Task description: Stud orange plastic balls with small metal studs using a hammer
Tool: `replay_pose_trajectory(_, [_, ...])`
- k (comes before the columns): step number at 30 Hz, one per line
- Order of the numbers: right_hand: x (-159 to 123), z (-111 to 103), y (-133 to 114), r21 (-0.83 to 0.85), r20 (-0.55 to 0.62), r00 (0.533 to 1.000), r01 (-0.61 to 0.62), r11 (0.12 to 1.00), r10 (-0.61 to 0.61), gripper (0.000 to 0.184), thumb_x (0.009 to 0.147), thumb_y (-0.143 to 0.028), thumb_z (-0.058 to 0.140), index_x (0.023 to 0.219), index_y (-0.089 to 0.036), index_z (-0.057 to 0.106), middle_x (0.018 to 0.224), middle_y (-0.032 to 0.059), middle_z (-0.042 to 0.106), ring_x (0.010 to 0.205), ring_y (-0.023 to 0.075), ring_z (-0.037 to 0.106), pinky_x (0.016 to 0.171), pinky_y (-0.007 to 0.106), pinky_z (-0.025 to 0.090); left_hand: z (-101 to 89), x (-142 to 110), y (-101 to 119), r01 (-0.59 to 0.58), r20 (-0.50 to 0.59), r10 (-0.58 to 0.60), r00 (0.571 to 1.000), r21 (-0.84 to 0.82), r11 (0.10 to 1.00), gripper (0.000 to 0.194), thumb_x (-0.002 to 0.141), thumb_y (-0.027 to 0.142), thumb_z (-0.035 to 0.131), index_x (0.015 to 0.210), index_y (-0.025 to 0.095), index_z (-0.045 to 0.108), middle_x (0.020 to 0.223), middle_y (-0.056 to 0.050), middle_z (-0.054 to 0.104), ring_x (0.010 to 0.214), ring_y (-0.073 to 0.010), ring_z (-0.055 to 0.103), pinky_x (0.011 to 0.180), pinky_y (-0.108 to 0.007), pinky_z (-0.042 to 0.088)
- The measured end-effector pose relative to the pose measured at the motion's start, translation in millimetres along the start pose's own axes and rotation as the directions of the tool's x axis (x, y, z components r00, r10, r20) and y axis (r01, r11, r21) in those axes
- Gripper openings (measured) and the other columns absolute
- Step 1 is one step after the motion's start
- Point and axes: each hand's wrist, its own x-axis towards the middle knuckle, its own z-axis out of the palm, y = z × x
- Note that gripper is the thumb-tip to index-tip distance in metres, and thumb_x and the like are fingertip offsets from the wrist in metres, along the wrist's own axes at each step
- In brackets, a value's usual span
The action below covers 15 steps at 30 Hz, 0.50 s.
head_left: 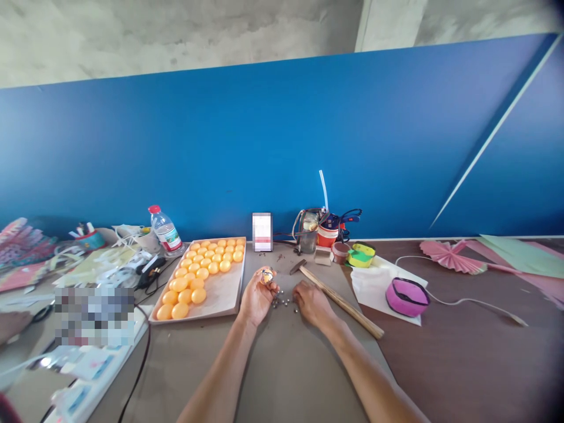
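My left hand (258,298) is raised a little, palm up, with its fingers curled around a small shiny round piece (267,275) that shows white and orange; its exact kind is unclear. Just right of it, several small silvery metal balls (282,298) lie scattered on the grey mat. My right hand (312,302) rests at the right edge of these balls, its fingers bent down and pressed together; whatever they pinch is hidden. Beside that hand lies a hammer (341,298), its wooden handle slanting toward the front right.
Left stands a shallow tray (233,288) with several orange balls. Behind are a water bottle (166,232), a phone (262,232), a glass jar (307,232) and a red cup (327,236). A purple band (408,296) lies right; cables and another person's hand (15,325) are far left.
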Motion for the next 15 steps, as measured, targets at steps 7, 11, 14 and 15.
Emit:
replay_pose_trajectory(7, [3, 6, -1, 0.535, -0.152, 0.973, -0.067, 0.842, 0.174, 0.020, 0.081, -0.027, 0.038, 0.076, -0.019, 0.056, 0.057, -0.0007, 0.054, 0.051, 0.0140, 0.051, 0.053, 0.025, 0.039, 1.2, 0, -2, -0.015, 0.000, 0.015, 1.000, 0.049, 0.999, 0.018, 0.076, 0.026, 0.058, 0.092, 0.018, 0.056, 0.081, -0.002, 0.061, 0.055, -0.0087, 0.053, 0.062, -0.026, 0.045])
replay_pose_trajectory(11, [8, 7, -8, 0.781, -0.107, 0.949, -0.105, 0.616, 0.297, 0.015, 0.074, -0.036, 0.049, 0.070, -0.021, 0.050, 0.049, -0.0053, 0.046, 0.040, 0.0105, 0.040, 0.040, 0.023, 0.029, 2.5, -1, -4, -0.004, -0.001, 0.004, 1.000, 0.090, 0.996, 0.020, 0.076, 0.027, 0.058, 0.093, 0.018, 0.055, 0.081, -0.002, 0.061, 0.055, -0.0089, 0.054, 0.062, -0.026, 0.045])
replay_pose_trajectory(14, [9, 4, -13, 0.869, -0.037, 0.955, -0.114, 0.481, 0.294, 0.021, 0.072, -0.039, 0.054, 0.065, -0.019, 0.051, 0.044, -0.0059, 0.044, 0.041, 0.0096, 0.039, 0.043, 0.022, 0.028, 2.9, -1, -5, 0.002, 0.006, -0.003, 1.000, 0.105, 0.994, 0.020, 0.076, 0.027, 0.059, 0.094, 0.018, 0.055, 0.083, -0.002, 0.061, 0.058, -0.0093, 0.054, 0.063, -0.026, 0.045])
replay_pose_trajectory(15, [8, 4, -15, 0.899, 0.002, 0.959, -0.126, 0.419, 0.283, 0.021, 0.072, -0.039, 0.054, 0.067, -0.019, 0.052, 0.045, -0.0055, 0.046, 0.042, 0.0096, 0.040, 0.044, 0.022, 0.029, 2.8, -1, -6, 0.000, 0.008, -0.001, 1.000, 0.107, 0.994, 0.021, 0.076, 0.027, 0.059, 0.094, 0.018, 0.055, 0.084, -0.003, 0.062, 0.059, -0.0095, 0.055, 0.063, -0.026, 0.045])
